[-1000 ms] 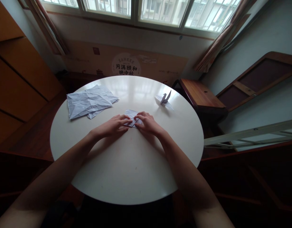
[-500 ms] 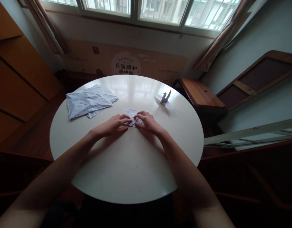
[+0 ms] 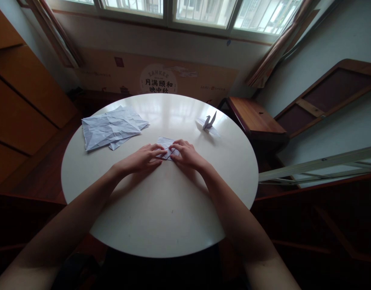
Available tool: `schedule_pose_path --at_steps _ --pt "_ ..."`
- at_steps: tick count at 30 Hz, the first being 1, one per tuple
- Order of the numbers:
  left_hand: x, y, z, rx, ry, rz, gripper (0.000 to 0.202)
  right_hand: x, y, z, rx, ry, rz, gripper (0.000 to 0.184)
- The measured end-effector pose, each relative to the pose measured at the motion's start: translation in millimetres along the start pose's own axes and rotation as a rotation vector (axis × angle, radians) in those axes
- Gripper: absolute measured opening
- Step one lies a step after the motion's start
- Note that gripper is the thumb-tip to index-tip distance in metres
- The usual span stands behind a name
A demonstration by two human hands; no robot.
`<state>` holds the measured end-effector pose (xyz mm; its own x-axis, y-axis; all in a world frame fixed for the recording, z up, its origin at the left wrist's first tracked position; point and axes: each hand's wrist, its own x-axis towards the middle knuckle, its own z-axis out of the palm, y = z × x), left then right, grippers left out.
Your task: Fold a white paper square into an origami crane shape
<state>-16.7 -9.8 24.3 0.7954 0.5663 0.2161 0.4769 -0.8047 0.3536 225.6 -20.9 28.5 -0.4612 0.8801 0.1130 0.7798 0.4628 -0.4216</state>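
A small, partly folded piece of white paper (image 3: pixel 165 142) lies flat on the round white table (image 3: pixel 161 217). My left hand (image 3: pixel 141 158) rests on its near left part, fingers stretched forward and pressing down on it. On the near right part sits my right hand (image 3: pixel 187 154), its fingers curled so the tips press the paper. The fingertips of both hands almost meet at the middle of the paper. Most of the paper's near half is hidden under the hands.
A pile of creased white sheets (image 3: pixel 113 127) lies at the table's back left. A finished paper crane (image 3: pixel 209 122) stands at the back right. A wooden side table (image 3: pixel 253 119) is beyond the right edge, a printed cardboard panel (image 3: pixel 158 80) under the window.
Both hands stay pressed on the folded paper. The view has shifted slightly; nothing else has moved.
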Motion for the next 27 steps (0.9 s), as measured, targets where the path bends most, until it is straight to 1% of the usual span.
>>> schedule_pose_path --at_steps 14,20,27 --pt "-0.8 1.1 -0.4 0.007 -0.008 -0.005 0.04 -0.1 -2.1 -2.0 -0.011 -0.012 0.009 0.03" --pt "-1.0 -1.6 0.8 -0.001 -0.004 0.007 0.04 0.0 -0.1 -0.9 -0.005 -0.007 -0.002 0.03" --pt "-0.3 0.0 0.3 0.0 -0.019 -0.007 0.04 0.1 2.1 1.1 0.002 0.007 -0.006 0.029"
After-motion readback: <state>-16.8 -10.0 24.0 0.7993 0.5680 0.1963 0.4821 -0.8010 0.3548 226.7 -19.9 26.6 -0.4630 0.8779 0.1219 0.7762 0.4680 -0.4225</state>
